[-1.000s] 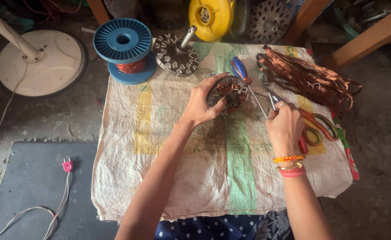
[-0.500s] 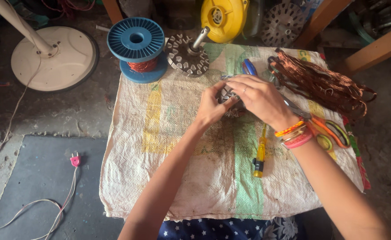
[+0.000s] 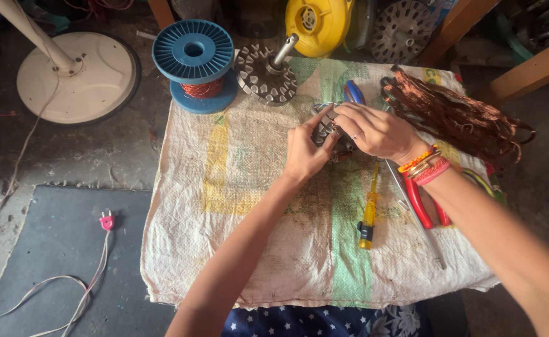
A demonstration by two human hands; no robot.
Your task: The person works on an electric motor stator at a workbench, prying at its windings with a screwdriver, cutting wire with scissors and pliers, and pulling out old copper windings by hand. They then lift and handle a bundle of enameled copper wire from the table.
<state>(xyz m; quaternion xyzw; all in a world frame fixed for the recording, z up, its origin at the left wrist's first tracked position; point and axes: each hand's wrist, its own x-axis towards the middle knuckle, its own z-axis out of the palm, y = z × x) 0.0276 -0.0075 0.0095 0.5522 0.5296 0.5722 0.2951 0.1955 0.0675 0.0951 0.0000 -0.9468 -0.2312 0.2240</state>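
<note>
Both hands meet over a round metal motor stator (image 3: pixel 328 132) lying on a woven sack cloth (image 3: pixel 255 206). My left hand (image 3: pixel 305 150) grips its near left side. My right hand (image 3: pixel 374 130), with bangles on the wrist, covers its right side and top with fingers curled on it. Most of the stator is hidden under the hands. A yellow screwdriver (image 3: pixel 370 209) lies just below my right wrist. Red-handled pliers (image 3: pixel 421 203) lie beside it, partly under my forearm.
A blue spool of copper wire (image 3: pixel 194 62) and a toothed rotor with a shaft (image 3: pixel 267 75) stand at the cloth's far edge. A heap of old copper wire (image 3: pixel 461 118) lies right. A fan base (image 3: pixel 78 78) and a pink plug (image 3: pixel 106 220) sit left.
My right hand let go of the tool it held and moved left onto the stator. The screwdriver now lies on the cloth. The view shifted slightly.
</note>
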